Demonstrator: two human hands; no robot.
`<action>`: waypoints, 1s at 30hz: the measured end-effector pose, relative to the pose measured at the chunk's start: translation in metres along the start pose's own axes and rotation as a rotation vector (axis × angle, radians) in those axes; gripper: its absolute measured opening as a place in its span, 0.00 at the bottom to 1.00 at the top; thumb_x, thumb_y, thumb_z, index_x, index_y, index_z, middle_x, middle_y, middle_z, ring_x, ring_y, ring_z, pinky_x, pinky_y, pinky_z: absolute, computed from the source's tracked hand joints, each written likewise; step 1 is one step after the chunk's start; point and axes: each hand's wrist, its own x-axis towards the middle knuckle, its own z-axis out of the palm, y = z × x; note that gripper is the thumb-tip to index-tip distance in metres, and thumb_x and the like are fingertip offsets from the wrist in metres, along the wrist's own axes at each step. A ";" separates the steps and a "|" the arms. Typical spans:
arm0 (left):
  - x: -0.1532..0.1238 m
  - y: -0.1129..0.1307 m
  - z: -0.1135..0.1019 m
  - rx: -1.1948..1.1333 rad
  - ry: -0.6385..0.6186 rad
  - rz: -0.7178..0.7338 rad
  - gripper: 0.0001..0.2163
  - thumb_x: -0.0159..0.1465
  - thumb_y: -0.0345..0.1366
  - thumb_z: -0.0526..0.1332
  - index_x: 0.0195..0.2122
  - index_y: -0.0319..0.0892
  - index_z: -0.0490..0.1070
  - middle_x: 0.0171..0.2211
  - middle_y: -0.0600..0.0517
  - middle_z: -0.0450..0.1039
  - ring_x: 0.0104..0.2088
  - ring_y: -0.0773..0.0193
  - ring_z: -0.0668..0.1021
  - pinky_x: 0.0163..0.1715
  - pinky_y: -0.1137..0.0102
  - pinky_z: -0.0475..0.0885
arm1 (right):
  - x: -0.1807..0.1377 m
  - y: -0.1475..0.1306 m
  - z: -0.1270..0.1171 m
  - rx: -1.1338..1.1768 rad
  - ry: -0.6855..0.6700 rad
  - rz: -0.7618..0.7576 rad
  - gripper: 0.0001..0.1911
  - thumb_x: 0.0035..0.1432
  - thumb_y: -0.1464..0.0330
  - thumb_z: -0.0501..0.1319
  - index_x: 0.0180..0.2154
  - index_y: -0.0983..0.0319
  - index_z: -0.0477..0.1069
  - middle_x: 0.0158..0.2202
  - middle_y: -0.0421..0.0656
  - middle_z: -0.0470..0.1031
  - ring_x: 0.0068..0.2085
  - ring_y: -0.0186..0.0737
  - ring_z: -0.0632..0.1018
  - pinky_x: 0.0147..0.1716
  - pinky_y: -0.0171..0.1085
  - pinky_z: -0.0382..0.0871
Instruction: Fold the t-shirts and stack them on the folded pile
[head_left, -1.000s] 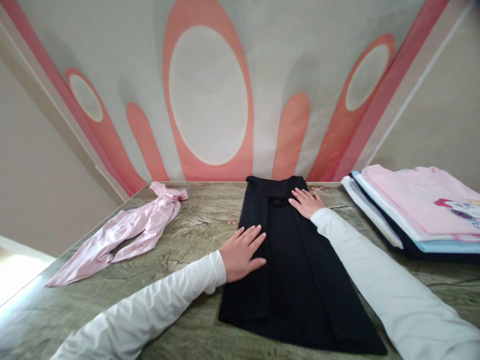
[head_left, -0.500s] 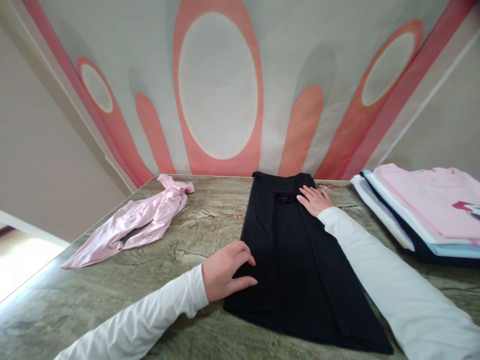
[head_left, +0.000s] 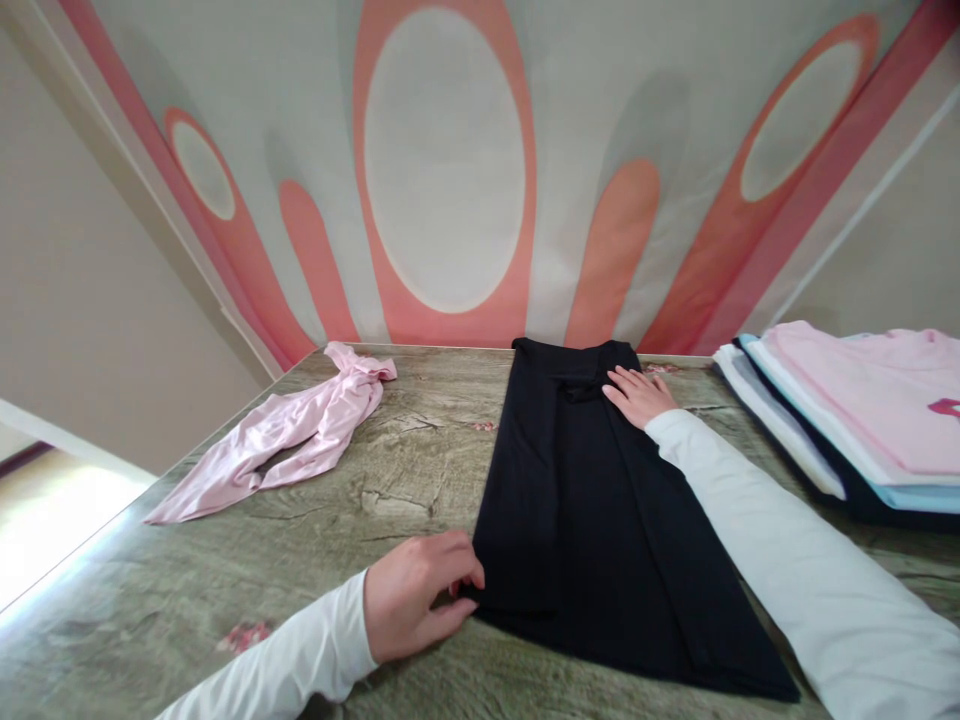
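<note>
A folded black garment [head_left: 592, 520] lies lengthwise in the middle of a table [head_left: 337, 520]. The left hand [head_left: 420, 605] pinches its near left corner with curled fingers. The right hand [head_left: 637, 395] rests open and flat on its far end, gripping nothing. A pink garment [head_left: 300, 435] lies far left.

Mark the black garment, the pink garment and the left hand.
black garment [head_left: 592, 520], head view, middle of the cloth.
pink garment [head_left: 307, 430], head view, its middle.
left hand [head_left: 412, 605], head view, back of the hand.
</note>
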 end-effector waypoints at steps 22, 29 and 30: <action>0.003 0.022 0.012 0.511 -0.074 -0.005 0.10 0.53 0.28 0.55 0.35 0.44 0.65 0.33 0.50 0.67 0.30 0.60 0.69 0.30 0.67 0.66 | 0.001 -0.004 -0.002 0.020 -0.018 0.015 0.31 0.59 0.50 0.32 0.59 0.54 0.50 0.62 0.37 0.46 0.61 0.43 0.50 0.57 0.51 0.43; -0.003 0.010 0.020 0.481 -0.127 -0.062 0.10 0.50 0.26 0.55 0.33 0.45 0.65 0.35 0.51 0.68 0.32 0.61 0.70 0.32 0.69 0.66 | -0.009 -0.018 -0.019 -0.059 -0.063 -0.001 0.36 0.57 0.48 0.31 0.58 0.59 0.53 0.61 0.43 0.49 0.59 0.48 0.54 0.56 0.52 0.41; -0.005 0.012 0.020 0.472 -0.137 -0.079 0.09 0.50 0.26 0.55 0.32 0.45 0.65 0.34 0.51 0.68 0.32 0.61 0.71 0.31 0.70 0.66 | -0.011 -0.022 -0.024 -0.080 -0.075 -0.005 0.37 0.56 0.47 0.32 0.57 0.61 0.55 0.61 0.46 0.51 0.58 0.49 0.56 0.56 0.52 0.40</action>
